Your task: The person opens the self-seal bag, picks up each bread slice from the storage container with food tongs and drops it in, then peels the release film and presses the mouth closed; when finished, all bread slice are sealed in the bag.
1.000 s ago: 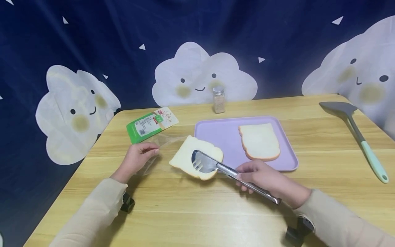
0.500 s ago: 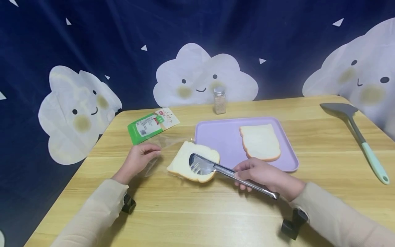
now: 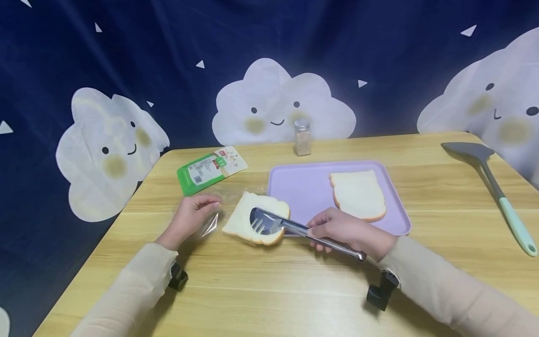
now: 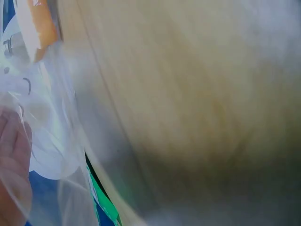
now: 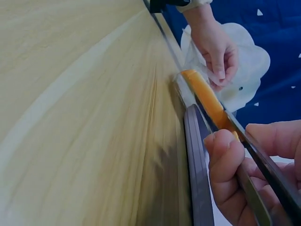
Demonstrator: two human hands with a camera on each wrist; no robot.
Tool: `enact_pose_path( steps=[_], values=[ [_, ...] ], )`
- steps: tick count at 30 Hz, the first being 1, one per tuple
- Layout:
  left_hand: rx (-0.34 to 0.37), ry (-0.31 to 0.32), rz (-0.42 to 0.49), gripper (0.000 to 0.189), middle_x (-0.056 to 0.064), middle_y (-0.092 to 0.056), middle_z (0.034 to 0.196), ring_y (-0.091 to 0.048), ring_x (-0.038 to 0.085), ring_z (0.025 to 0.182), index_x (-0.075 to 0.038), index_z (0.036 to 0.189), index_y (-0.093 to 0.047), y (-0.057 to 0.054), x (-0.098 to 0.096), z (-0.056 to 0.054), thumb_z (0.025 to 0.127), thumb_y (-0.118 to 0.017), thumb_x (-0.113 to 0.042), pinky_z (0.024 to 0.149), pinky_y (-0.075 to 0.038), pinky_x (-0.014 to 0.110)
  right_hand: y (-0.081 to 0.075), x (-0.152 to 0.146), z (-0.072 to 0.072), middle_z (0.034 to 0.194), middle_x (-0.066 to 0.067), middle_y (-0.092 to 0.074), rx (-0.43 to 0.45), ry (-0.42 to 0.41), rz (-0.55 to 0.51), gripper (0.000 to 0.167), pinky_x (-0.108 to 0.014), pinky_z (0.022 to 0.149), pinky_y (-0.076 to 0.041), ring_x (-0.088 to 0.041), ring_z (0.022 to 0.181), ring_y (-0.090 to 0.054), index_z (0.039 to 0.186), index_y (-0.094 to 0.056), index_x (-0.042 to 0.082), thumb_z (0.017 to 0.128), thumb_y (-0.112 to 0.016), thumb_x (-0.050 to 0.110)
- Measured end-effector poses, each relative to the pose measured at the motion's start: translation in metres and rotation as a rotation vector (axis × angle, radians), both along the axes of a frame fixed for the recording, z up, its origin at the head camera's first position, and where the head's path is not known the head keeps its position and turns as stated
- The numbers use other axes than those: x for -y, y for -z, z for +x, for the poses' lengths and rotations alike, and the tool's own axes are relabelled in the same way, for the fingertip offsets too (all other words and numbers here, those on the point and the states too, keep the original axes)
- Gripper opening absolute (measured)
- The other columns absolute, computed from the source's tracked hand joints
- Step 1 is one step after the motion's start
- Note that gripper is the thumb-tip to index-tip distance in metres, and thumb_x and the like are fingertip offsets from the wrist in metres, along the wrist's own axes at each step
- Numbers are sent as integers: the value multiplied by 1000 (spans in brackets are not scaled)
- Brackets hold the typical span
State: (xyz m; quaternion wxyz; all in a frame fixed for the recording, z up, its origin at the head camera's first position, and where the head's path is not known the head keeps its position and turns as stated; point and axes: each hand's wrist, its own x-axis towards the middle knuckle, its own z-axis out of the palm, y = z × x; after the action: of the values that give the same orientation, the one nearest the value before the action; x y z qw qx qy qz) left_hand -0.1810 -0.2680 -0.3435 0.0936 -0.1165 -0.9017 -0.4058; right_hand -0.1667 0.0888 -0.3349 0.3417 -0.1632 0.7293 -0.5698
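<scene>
My left hand [image 3: 189, 217] pinches the edge of a clear plastic bag [image 3: 210, 224], left of the tray. With my right hand [image 3: 343, 229] I grip metal tongs [image 3: 301, 229], their jaws closed across a slice of bread [image 3: 239, 220]. The slice hangs tilted over the table beside the tray's left edge, its left part at the bag. In the right wrist view, clear film lies about the far end of the bread's crust [image 5: 204, 92]; how far the slice is inside the bag is hard to tell. A second bread slice [image 3: 358, 194] lies on the purple tray [image 3: 294, 185].
A green and white packet [image 3: 208, 171] lies behind my left hand. Behind the tray stands a small glass jar [image 3: 302, 139] with a metal lid. At the right lies a turner [image 3: 501, 199] with a mint handle. A dark blue cloud-print curtain [image 3: 185, 28] hangs beyond the table.
My right hand has moved left with the tongs, bringing the bread slice closer to my left hand and the bag. The left hand has hardly moved and still pinches the bag.
</scene>
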Motion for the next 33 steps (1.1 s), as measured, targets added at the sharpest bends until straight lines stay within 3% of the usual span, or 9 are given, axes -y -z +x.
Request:
enact_pose_path(
  steps=[6,11,16,20,23,28,33],
  values=[
    [-40,-40,-15,12,16,-69,93,-60,5,79,5,94,-68,1,0,-1,86,-62,-2,70,-49,15,-2,2,-3,73,-9,-64,41,-21,-47,33,-18,50,-48,-9,58,-58,113,-51,-17,87,-52,3],
    [-41,-17,1,11,16,-68,92,-56,0,77,3,94,-67,2,1,-1,88,-60,-3,68,-47,14,-1,6,-8,73,-9,-64,67,-18,-67,34,-17,51,-48,-8,58,-58,114,-50,-18,87,-51,3],
    [-33,16,13,11,17,-68,95,-59,8,82,2,93,-67,3,2,-1,88,-58,0,70,-48,15,1,10,-7,72,-8,-64,106,3,-83,34,-17,50,-47,-8,57,-58,114,-49,-18,88,-51,2],
    [-41,-14,-54,11,14,-68,97,-61,18,87,0,93,-68,2,-1,-1,88,-58,-1,73,-48,18,3,13,-6,71,-7,-64,106,3,-88,32,-17,49,-47,-8,56,-58,113,-51,-17,88,-51,3],
    [-49,-3,-50,10,15,-68,99,-62,22,93,1,93,-68,2,-3,-2,87,-59,1,76,-50,18,4,17,-5,70,-7,-63,100,-12,-68,30,-17,48,-46,-8,56,-58,111,-53,-16,88,-52,4],
    [-14,92,11,8,16,-68,99,-63,18,96,2,90,-68,4,-4,-1,86,-61,1,78,-50,16,5,22,-5,70,-7,-63,139,-3,-73,31,-17,49,-46,-7,56,-57,112,-52,-16,89,-50,3],
    [40,103,5,9,13,-68,102,-61,17,99,-1,91,-68,4,-4,1,88,-59,-2,80,-47,14,2,25,-6,71,-9,-63,71,0,-43,29,-17,49,-47,-8,56,-57,110,-53,-15,88,-51,3]
  ],
)
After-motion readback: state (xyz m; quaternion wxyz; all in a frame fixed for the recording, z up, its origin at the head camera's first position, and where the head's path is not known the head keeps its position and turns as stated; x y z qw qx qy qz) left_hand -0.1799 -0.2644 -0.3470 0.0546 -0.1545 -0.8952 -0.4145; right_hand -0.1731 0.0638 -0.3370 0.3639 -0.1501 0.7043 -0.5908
